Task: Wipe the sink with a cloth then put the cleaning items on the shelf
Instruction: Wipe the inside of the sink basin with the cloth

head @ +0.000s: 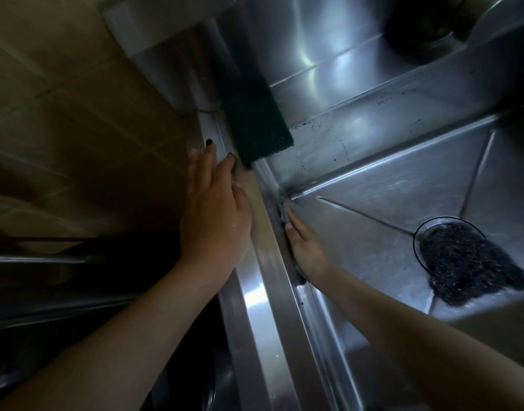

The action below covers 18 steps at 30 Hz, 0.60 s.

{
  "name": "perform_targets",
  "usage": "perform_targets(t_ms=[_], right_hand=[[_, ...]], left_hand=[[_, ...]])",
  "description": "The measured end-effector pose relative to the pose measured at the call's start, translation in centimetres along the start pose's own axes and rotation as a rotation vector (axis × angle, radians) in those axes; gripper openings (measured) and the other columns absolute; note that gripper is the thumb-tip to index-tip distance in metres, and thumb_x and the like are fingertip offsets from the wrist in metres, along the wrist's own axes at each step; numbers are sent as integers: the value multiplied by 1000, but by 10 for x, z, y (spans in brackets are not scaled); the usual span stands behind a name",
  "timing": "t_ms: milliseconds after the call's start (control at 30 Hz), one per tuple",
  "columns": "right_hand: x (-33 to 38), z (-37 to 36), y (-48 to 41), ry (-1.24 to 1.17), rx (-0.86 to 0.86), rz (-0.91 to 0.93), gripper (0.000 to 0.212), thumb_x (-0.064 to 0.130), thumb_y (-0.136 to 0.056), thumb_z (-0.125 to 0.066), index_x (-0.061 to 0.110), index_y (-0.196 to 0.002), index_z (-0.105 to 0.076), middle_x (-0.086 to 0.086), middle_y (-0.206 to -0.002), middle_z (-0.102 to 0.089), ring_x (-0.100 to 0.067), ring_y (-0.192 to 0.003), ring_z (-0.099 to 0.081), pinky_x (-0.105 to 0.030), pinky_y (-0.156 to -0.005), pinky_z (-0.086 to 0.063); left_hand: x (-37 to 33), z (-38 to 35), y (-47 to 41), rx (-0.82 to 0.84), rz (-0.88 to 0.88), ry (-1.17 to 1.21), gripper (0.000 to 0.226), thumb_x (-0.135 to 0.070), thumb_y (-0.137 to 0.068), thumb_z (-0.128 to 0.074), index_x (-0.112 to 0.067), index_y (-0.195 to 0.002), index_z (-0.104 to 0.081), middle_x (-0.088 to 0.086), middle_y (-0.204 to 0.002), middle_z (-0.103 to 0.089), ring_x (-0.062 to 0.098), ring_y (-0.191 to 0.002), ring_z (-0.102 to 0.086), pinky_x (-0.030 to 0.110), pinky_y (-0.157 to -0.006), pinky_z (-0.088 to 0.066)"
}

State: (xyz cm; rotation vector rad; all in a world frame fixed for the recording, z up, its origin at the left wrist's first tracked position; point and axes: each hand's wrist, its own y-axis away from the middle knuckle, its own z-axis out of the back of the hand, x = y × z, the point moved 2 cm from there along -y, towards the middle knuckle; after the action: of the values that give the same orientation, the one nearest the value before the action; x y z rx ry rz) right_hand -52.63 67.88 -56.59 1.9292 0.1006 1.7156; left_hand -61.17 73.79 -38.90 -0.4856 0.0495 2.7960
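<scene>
The steel sink (370, 215) fills the right half of the head view. My right hand (305, 247) reaches into the basin and presses flat against the near inner wall, fingers straight. Thin grey and dark edges of a cloth (299, 280) show under its palm and at its fingertips; most of the cloth is hidden. My left hand (213, 209) rests on the sink's front rim (266, 310) with straight fingers, its fingertips just short of a dark green scouring pad (256, 123) lying on the rim corner.
A black steel-wool scrubber (465, 262) lies over the round drain strainer (417, 236) in the basin. Beyond a steel divider (373, 108) is a second basin. Tiled floor (76, 114) lies to the left, with dark cabinet fronts below it.
</scene>
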Motion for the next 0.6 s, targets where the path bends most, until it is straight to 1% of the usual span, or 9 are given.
perform_targets(t_ms=[100,167,267,333,400,433,500,533,600], right_hand=[[8,0,6,-21,-3,-25,40,10,-98,-43,9,-138,-43,-3,-143,-44,-14,-134,-38,-34,-116,-25],[12,4,10,-7,8,-50,40,10,-98,-44,8,-138,-43,-6,-143,-45,-15,-132,-41,-28,-114,-27],[23,14,14,37,26,-76,39,11,-97,-46,8,-136,-46,-6,-138,-50,-15,-128,-45,-16,-104,-30],[30,19,19,12,34,-98,38,11,-97,-47,6,-135,-48,-8,-136,-52,-18,-126,-47,-19,-106,-31],[37,23,25,-104,44,-161,36,10,-97,-47,4,-132,-50,-13,-127,-58,-23,-116,-54,-32,-106,-38],[40,26,28,-197,46,-195,34,9,-97,-46,2,-130,-52,-15,-118,-61,-25,-105,-57,-35,-98,-45],[50,32,37,-342,43,-241,31,8,-97,-44,0,-126,-54,-18,-102,-60,-27,-83,-57,-33,-75,-50],[54,35,40,-361,43,-246,30,8,-98,-43,-1,-124,-55,-18,-101,-60,-26,-80,-56,-29,-72,-50],[60,40,48,-356,63,-228,30,7,-98,-43,-2,-123,-55,-17,-105,-61,-23,-85,-58,-26,-78,-49]], left_hand=[[1,0,0,-4,0,-1,43,-18,-98,-32,-18,-141,-33,-3,-156,-9,13,-142,4,20,-108,3],[1,0,0,-3,2,2,43,-18,-98,-32,-18,-141,-33,-4,-156,-9,12,-142,4,20,-108,2],[0,0,-1,-5,5,6,43,-18,-97,-33,-18,-141,-33,-4,-156,-10,12,-142,4,20,-108,1],[0,0,0,-7,6,8,43,-19,-98,-33,-19,-140,-33,-5,-156,-10,12,-142,3,21,-108,-1],[-1,1,1,-5,-1,4,42,-18,-98,-34,-18,-140,-34,-4,-156,-11,13,-143,2,21,-107,-1],[-1,2,1,-6,-3,5,42,-18,-98,-34,-18,-140,-34,-3,-156,-11,13,-143,2,21,-107,0],[-2,4,1,-5,-2,8,42,-17,-97,-34,-16,-140,-35,-2,-156,-12,14,-143,1,21,-109,-1],[-2,4,0,1,0,7,42,-17,-97,-34,-16,-140,-34,-1,-156,-12,15,-143,1,23,-110,-1],[-2,3,0,10,2,7,43,-17,-98,-34,-16,-140,-33,-1,-156,-11,15,-143,0,25,-111,-4]])
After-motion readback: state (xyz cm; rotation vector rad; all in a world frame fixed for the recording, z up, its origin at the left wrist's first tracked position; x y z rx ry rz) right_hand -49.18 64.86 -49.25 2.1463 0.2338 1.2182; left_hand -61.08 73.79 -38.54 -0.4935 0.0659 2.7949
